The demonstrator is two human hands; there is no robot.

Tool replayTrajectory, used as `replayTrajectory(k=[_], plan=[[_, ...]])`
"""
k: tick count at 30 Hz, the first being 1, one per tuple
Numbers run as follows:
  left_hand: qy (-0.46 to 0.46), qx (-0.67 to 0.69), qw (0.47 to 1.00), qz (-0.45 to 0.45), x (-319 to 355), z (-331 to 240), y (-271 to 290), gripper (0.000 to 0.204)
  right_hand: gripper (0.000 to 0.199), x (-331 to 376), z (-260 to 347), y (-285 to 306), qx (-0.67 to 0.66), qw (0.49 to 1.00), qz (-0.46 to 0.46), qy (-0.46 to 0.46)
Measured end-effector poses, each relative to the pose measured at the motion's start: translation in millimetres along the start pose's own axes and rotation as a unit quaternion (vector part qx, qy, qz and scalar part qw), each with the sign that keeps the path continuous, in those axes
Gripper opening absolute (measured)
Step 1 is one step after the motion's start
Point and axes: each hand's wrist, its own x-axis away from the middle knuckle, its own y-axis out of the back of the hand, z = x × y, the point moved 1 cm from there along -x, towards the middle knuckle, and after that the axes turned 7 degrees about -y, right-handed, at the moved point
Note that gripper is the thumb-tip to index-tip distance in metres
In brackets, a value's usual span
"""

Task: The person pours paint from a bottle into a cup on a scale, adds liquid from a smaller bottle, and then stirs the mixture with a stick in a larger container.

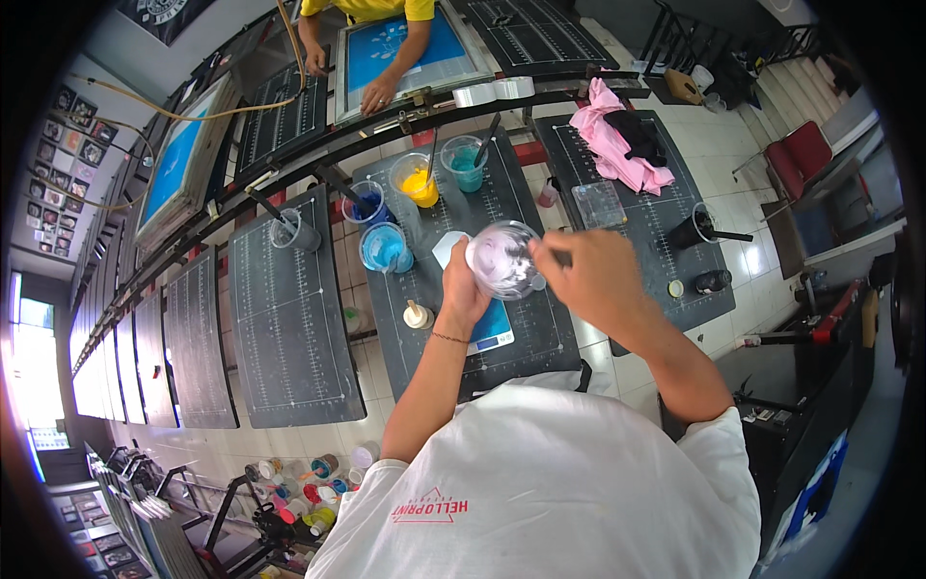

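Note:
My left hand grips a clear plastic cup tipped toward me, its inside smeared with pale white-lilac paste. My right hand is closed at the cup's right rim, fingers pinched as if on a thin stick that I cannot make out. Both hands hover over a small digital scale lying on a dark printing board. A small white bottle cap stands just left of my left wrist.
Cups of blue, dark blue, yellow and teal ink stand on the same board. A pink cloth and a black cup sit on the right board. Another person leans on a blue screen frame.

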Motion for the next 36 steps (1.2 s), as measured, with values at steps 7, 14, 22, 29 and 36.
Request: replayTrajectory(k=[7, 14, 22, 29, 36], plan=[[-0.012, 0.027, 0.999, 0.036, 7, 7, 3, 0.06, 0.027, 9, 17, 10, -0.022, 0.998, -0.014, 0.049], [0.005, 0.139, 0.986, 0.095, 8, 5, 7, 0.047, 0.027, 13, 29, 18, -0.002, 0.999, -0.008, 0.043], [-0.047, 0.078, 0.987, 0.129, 10, 4, 1, 0.048, 0.026, 21, 34, 13, 0.011, 0.996, 0.017, 0.087], [-0.023, 0.122, 0.984, 0.129, 7, 11, 13, 0.045, 0.025, 16, 22, 12, 0.089, 0.985, 0.056, 0.141], [-0.028, 0.085, 0.992, 0.092, 3, 15, 19, 0.041, 0.02, 6, 13, 17, 0.14, 0.974, 0.06, 0.169]])
